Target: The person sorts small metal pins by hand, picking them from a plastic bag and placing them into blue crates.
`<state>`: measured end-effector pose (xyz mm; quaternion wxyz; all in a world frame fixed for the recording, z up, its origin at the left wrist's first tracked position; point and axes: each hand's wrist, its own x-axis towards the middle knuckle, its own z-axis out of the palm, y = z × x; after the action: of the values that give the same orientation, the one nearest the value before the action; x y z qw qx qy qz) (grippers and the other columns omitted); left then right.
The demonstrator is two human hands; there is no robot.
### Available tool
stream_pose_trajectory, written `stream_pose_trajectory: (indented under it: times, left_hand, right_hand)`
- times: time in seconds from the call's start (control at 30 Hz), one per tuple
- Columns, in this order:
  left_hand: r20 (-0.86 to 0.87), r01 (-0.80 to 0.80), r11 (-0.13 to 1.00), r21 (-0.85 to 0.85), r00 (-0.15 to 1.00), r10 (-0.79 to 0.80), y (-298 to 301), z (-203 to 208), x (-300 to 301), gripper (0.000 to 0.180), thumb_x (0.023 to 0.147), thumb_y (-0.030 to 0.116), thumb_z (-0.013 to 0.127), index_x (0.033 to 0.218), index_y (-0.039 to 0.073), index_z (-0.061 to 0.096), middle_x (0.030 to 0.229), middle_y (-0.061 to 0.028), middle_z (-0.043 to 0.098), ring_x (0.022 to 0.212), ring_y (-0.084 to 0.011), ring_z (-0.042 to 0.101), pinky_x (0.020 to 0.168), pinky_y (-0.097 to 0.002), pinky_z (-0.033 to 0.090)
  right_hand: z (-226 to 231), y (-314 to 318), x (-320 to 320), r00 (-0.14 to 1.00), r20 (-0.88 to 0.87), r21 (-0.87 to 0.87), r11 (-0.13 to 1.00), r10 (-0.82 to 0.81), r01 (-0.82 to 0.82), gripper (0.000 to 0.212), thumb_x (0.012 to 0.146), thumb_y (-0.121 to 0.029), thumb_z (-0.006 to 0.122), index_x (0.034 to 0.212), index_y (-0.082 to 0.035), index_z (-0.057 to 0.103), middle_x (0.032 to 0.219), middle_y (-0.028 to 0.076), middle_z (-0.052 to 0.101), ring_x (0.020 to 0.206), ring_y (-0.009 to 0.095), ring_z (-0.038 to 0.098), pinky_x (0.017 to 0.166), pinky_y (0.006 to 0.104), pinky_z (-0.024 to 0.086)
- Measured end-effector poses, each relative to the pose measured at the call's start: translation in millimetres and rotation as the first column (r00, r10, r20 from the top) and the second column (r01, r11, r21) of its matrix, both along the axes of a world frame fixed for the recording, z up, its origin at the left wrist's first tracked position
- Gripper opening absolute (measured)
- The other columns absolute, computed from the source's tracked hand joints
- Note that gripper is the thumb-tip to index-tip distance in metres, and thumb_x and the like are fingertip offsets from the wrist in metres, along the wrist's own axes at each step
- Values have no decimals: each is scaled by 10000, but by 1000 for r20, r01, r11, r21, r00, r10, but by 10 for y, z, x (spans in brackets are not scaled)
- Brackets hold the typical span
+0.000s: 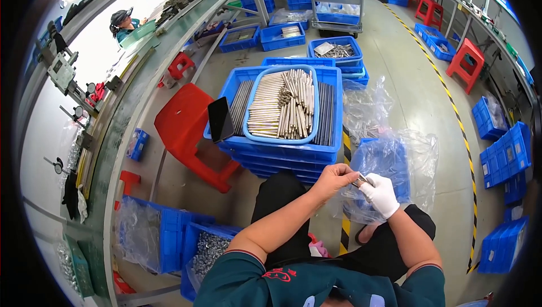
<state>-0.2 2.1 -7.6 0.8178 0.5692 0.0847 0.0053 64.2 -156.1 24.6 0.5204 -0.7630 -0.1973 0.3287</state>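
My left hand (pixel 334 180), bare, pinches one end of a short, shiny metal rod (pixel 360 179) in front of my knees. On its other side my right hand (pixel 383 195), in a white glove, grips the same rod; the fingers hide much of it. Ahead of me a light blue tray (pixel 279 138) is heaped with similar silvery rods (pixel 266 106), some lying crosswise on top. It rests in a blue crate (pixel 333 153), with darker rods (pixel 326 115) on both sides of it. Below my hands lies a blue crate (pixel 389 163) with clear plastic film.
A black phone (pixel 220 119) leans at the crate's left corner, near a red stool (pixel 183 112). A long workbench (pixel 127 101) runs along the left. By my left elbow, a crate holds small metal parts (pixel 210 249). A trolley (pixel 337 10) and more crates stand farther off.
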Motion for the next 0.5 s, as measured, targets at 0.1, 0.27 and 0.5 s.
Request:
stream_pose_trajectory:
  times: [0.1,0.27,0.5]
  left_hand:
    - [-2,-68,997,32,998,68,-31,-23,26,127,820,151,612,793,27,603,715,9,577,635,-41,461,605,-194,370]
    - [-20,-53,996,-73,998,52,-2,-71,40,164,823,201,611,821,37,611,703,31,552,593,-38,417,552,-188,332]
    - [-140,39,923,-383,985,-100,-2,-85,26,135,827,191,603,815,57,603,706,20,576,598,-47,421,546,-188,328]
  right_hand:
    - [-82,19,30,955,297,38,999,8,-20,217,800,-192,578,703,0,545,551,42,504,485,95,455,466,267,372]
    - [-9,-19,80,999,-22,50,998,29,-28,184,791,-179,575,785,5,574,559,71,509,502,101,474,487,271,394]
    - [0,-65,65,965,259,29,998,44,-53,147,780,-141,591,789,6,584,566,58,518,504,91,471,483,264,392]
